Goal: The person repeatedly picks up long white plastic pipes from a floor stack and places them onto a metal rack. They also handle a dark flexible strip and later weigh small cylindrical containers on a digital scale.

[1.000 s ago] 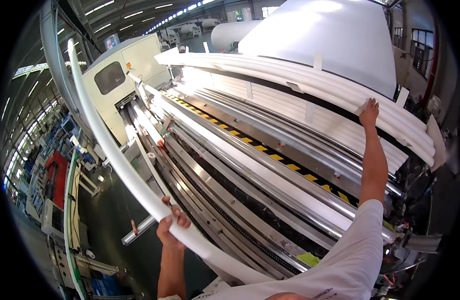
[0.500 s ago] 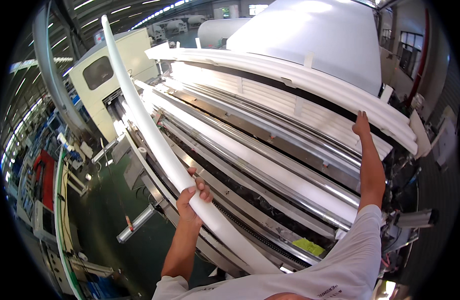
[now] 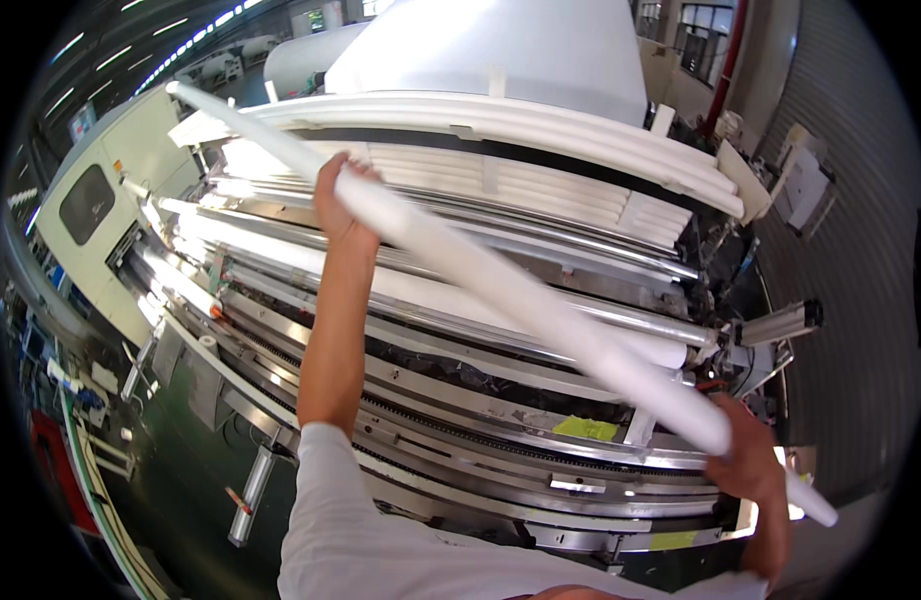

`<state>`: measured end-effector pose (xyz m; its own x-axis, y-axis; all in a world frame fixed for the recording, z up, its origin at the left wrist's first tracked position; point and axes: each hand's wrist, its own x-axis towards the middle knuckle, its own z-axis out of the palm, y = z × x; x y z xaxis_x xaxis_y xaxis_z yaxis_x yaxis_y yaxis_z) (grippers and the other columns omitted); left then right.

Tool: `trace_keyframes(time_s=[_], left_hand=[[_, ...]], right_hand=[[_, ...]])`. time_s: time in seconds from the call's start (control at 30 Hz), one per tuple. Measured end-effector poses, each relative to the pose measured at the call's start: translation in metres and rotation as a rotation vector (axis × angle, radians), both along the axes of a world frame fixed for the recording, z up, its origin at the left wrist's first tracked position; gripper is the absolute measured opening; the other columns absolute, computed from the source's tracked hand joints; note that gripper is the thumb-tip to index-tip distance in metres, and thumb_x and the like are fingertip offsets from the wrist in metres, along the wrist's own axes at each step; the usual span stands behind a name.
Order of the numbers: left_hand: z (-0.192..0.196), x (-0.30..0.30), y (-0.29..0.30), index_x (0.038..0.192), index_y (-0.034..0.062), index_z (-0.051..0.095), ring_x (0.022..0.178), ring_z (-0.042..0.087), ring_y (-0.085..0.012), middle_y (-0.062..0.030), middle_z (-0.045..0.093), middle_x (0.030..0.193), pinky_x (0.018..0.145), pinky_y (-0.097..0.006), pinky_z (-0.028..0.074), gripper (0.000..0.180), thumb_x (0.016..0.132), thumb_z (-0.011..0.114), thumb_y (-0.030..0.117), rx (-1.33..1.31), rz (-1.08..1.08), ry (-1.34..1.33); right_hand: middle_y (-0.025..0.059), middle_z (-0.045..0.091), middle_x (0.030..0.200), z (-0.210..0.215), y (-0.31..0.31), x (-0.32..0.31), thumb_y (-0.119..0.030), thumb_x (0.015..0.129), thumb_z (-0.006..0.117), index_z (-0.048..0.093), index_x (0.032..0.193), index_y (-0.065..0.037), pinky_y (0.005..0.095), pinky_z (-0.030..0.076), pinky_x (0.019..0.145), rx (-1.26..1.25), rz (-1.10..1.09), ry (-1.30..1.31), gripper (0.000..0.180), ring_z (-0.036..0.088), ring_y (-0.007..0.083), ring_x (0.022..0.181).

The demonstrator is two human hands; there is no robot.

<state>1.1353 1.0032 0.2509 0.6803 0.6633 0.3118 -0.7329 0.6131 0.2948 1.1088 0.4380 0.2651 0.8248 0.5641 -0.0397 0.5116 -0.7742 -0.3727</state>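
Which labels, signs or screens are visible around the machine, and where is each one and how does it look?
Yellow-green sticker: on the machine's metal frame below the long white tube, roughly rectangular.
Pale yellow sticker: on the lower front rail near the right hand, small.
Dark window panel: on the cream cabinet at left, rounded rectangle; whether it is a screen is unclear.

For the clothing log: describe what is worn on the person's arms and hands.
Both hands are bare, with no gloves: left hand, right hand. The forearms are bare too. A short white sleeve covers the left upper arm. No watch or rings show.
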Motion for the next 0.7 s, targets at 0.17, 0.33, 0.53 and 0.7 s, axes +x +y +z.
trace_keyframes(time_s=[0.17,0.33,0.53,0.7], left_hand=[[0.035,0.109,0.026,0.101,0.0054,0.046,0.075,0.056,-0.0255,-0.0124,0.055,0.08,0.074,-0.04,0.05,0.028,0.088,0.058,0.027,-0.083,-0.024,-0.004],[0.041,0.141,0.034,0.129,0.0001,0.035,0.109,0.049,-0.0328,-0.0221,0.046,0.12,0.095,-0.046,0.045,0.056,0.091,0.056,0.035,0.045,-0.113,0.013],[-0.025,0.102,-0.033,0.142,-0.0013,0.022,0.112,0.052,-0.0328,-0.0252,0.042,0.133,0.095,-0.043,0.047,0.067,0.094,0.054,0.033,0.495,-0.247,0.465],[-0.156,-0.093,-0.005,0.144,-0.0002,0.024,0.095,0.064,-0.0212,-0.014,0.063,0.108,0.085,-0.032,0.052,0.068,0.091,0.059,0.026,0.549,0.059,0.902]], right_hand=[[0.0202,0.048,0.13,-0.001,-0.178,-0.005,0.002,0.075,0.061,0.047,0.132,-0.003,0.0483,0.038,0.098,-0.138,-0.519,-1.101,0.059,0.045,0.0405,0.12],[0.0177,0.049,0.128,0.027,-0.128,0.144,0.006,0.075,0.06,0.046,0.134,-0.011,0.0466,0.038,0.097,-0.047,-0.299,-1.139,0.063,0.045,0.0382,0.118],[0.0126,0.053,0.111,0.049,0.078,0.344,-0.005,0.072,0.07,0.05,0.127,-0.012,0.0469,0.036,0.095,-0.023,-0.031,-1.162,0.059,0.048,0.035,0.107],[0.0116,0.056,0.11,0.02,0.2,0.431,-0.01,0.069,0.074,0.051,0.126,-0.013,0.0481,0.036,0.094,0.009,-0.013,-1.058,0.061,0.051,0.0331,0.106]])
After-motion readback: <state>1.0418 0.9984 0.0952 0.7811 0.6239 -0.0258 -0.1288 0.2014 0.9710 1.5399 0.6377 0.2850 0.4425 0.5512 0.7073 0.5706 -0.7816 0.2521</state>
